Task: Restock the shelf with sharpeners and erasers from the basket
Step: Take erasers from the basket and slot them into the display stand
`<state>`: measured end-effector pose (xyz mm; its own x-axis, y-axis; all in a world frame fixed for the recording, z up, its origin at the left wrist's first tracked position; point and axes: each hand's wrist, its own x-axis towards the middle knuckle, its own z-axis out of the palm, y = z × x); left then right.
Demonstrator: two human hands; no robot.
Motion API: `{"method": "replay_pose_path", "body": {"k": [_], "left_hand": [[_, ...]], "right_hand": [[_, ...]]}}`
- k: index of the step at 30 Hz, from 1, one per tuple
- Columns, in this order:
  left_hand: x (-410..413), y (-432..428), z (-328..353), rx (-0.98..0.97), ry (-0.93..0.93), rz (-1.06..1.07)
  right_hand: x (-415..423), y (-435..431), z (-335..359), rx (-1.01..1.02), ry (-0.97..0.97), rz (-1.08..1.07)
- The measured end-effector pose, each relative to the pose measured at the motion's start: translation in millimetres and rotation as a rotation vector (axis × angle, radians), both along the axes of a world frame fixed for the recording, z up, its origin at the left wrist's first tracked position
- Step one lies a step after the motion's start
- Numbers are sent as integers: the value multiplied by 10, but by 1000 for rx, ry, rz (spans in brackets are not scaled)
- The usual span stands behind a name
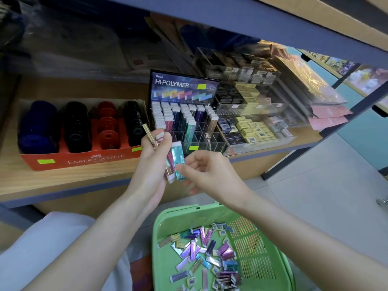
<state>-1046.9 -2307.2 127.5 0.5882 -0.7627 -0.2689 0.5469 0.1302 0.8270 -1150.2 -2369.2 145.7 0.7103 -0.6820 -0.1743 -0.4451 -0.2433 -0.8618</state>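
Note:
My left hand (154, 156) grips a fan of several slim metallic erasers, a gold one (149, 135) sticking up among them. My right hand (206, 172) pinches the lower end of a teal eraser (177, 162) that stands in that bunch. Both hands hover just in front of the black Hi-Polymer eraser display (184, 110) on the wooden shelf (69, 181), whose front compartments hold nothing. On the floor below sits a green basket (266, 248) with many loose erasers (207, 250) in purple, teal, pink and yellow.
A red Faber-Castell box (77, 158) of blue, black and red sharpeners stands left of the display. Clear acrylic trays (256, 127) with black, yellow and white erasers stand to its right. An upper shelf beam (241, 19) overhangs. A grey tiled floor lies to the right.

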Motion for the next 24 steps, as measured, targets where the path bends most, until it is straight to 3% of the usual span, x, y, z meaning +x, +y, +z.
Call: {"method": "replay_pose_path", "body": {"k": [5,10,15,24], "left_hand": [[-7,35,17,-71,52,50],[95,63,-27,-43,-62,60],[155,94,18,31,-40,18],[239,120,11,109,57,-145]], "right_hand": [[-16,-28,24,86,-59,5],[-16,-195,119,-88,-97,-46],[112,-537,196,-141,-159,-163],[271,-884,113,-523,83,7]]}}
